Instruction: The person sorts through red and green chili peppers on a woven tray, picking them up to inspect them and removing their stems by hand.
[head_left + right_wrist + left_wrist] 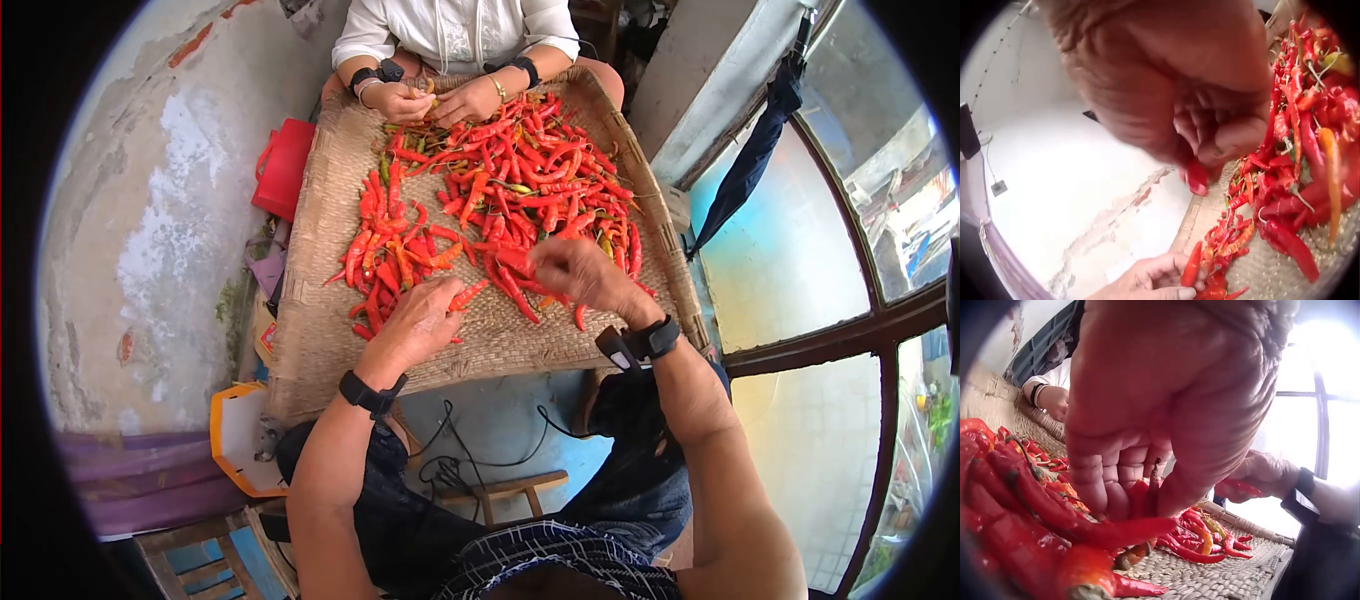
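A woven tray [300, 345] spans a narrow room between a worn plaster wall [150, 260] at left and framed windows [790, 230] at right. Nearest are the wearer's dark trousers [390, 510], with a wooden stool [505, 488] and loose black cord [450, 462] on the blue floor between the legs. Over the tray's near part, the left hand [425, 318] has its thumb and fingers closed on a red pepper [1191, 265], beside the smaller pile [385, 265] on the tray's left. The right hand [585, 272], raised at the near edge of the large heap [540, 180], curls its fingers round a second pepper [1196, 178]. The heap is mostly red, with a few orange, yellow and green ones, and runs toward the tray's far end. There another person [455, 35] in a white top sits with both hands [435, 102] over the far rim, fingers bent together; what they hold is too small to tell. A red container [285, 170] stands by the wall, and a dark umbrella [755, 150] hangs beside the windows.
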Demonstrator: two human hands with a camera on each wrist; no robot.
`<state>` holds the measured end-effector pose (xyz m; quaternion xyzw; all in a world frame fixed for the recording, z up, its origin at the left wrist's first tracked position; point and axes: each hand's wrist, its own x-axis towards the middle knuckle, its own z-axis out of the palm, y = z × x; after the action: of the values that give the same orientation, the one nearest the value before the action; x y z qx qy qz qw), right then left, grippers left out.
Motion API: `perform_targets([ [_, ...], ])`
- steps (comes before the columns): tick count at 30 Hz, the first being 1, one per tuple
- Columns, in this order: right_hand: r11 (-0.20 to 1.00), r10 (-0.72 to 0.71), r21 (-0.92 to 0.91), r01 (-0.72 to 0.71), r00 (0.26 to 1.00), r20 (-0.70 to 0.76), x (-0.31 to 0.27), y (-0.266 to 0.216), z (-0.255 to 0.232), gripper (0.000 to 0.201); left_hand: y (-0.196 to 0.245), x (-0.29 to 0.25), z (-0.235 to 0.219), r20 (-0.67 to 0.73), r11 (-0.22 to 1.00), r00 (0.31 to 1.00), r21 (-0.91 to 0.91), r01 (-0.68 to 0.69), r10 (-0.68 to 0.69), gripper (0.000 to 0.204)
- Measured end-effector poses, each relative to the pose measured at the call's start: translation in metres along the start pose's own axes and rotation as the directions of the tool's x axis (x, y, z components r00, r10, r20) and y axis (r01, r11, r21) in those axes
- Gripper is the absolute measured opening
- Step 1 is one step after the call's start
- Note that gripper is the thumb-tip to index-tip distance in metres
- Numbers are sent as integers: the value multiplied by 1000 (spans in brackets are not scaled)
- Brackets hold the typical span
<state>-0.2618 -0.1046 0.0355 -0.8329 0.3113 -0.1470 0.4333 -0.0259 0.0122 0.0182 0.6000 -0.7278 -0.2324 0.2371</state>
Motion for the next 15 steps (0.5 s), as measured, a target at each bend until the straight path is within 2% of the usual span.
perform_targets([
  [1,1000,3,-2,-3,1000,-4,4,2,-8,27,0,2,-1,-2,1000,1000,-8,0,0,23],
  [2,999,35,14,-32,964,-264,7,4,-14,30,1,3,-2,-3,1000,1000,-19,2,-2,22],
  [3,997,73,39,-61,863,-501,5,6,-15,33,6,3,-2,6,1000,1000,-26,6,-6,22],
  [4,997,74,41,-62,862,-501,3,7,-13,33,10,7,-6,55,981,987,-114,155,-149,20],
  [5,998,-1,-61,-30,888,-461,3,5,-8,35,12,11,-11,110,935,953,-190,300,-283,18],
  [6,987,-74,-160,8,908,-412,2,2,-1,36,8,12,-9,105,936,953,-186,298,-283,18],
  [7,992,-110,-86,89,948,-297,1,-1,12,44,3,13,-4,83,878,967,-405,254,-241,17],
  [8,974,-213,-129,188,953,-216,0,-5,25,45,-1,12,0,55,775,978,-602,195,-203,16],
  [9,974,-204,-132,184,966,-157,-3,-9,38,39,-1,12,2,57,777,978,-598,196,-202,16],
  [10,974,-205,-131,185,965,-161,-2,-6,49,39,-1,12,4,57,698,978,-693,183,-199,15],
  [11,942,-309,-189,278,938,-158,1,1,61,35,0,12,6,53,606,979,-778,164,-196,13],
  [12,894,-414,-251,370,899,-147,3,-2,63,31,1,11,8,44,610,981,-778,154,-191,13],
  [13,888,-424,-261,379,894,-146,2,-5,61,31,1,10,9,71,561,979,-810,169,-193,14],
  [14,939,-282,-225,261,957,-63,0,-9,58,25,2,9,9,98,511,976,-839,186,-194,14],
  [15,971,-131,-197,133,991,26,0,-15,54,20,7,8,4,107,501,964,-837,220,-244,16],
])
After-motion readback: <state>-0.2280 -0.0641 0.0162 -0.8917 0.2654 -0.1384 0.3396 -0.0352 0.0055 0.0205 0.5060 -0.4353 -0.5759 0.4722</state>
